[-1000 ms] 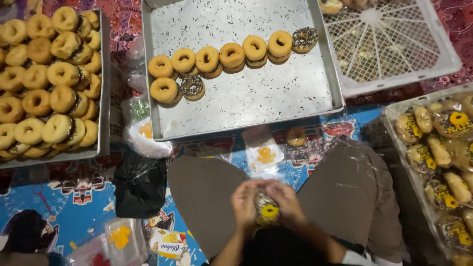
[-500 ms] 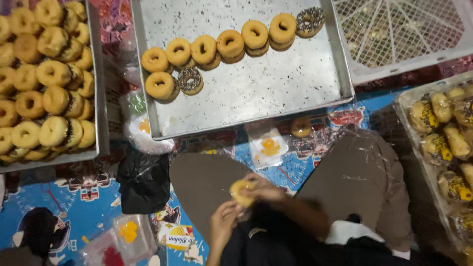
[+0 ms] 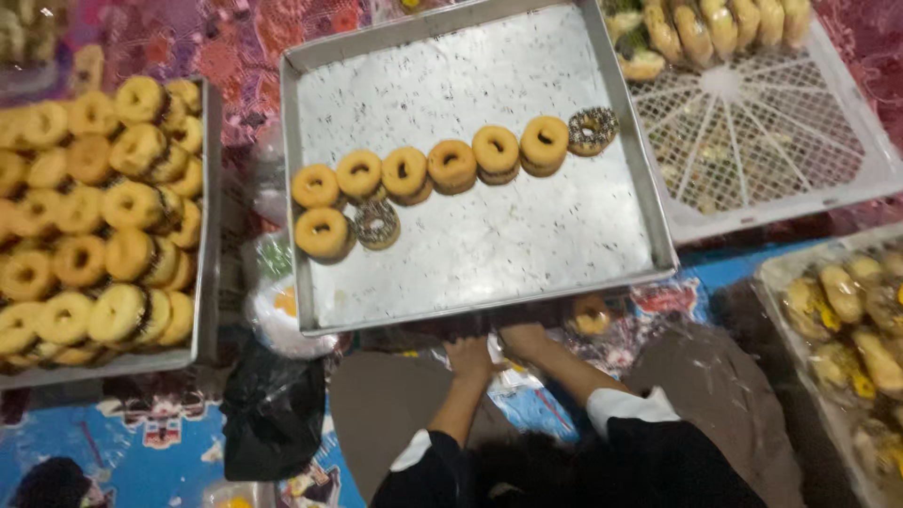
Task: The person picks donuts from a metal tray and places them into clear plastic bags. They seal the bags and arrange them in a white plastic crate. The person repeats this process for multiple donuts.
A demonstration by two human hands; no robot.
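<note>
My left hand (image 3: 468,358) and my right hand (image 3: 525,341) reach forward together between my knees, just under the front edge of a square metal tray (image 3: 489,254). They are at a small pile of clear plastic wrappers (image 3: 513,376) on the mat. The picture is too blurred to show whether either hand grips anything. On the tray lie a row of glazed ring donuts (image 3: 451,165) and two dark sprinkled ones (image 3: 593,129). A single donut (image 3: 591,315) lies on the mat right of my right hand.
A metal tray (image 3: 209,216) heaped with several donuts stands at the left. A white plastic crate (image 3: 752,160) is at the back right, wrapped donuts along its far edge. A tray of wrapped donuts (image 3: 847,310) sits at the right. A black bag (image 3: 273,414) lies by my left knee.
My hands held a wrapped donut over my lap; now both stretch forward to the wrappers under the tray edge, and the donut is out of sight. The camera tilted forward.
</note>
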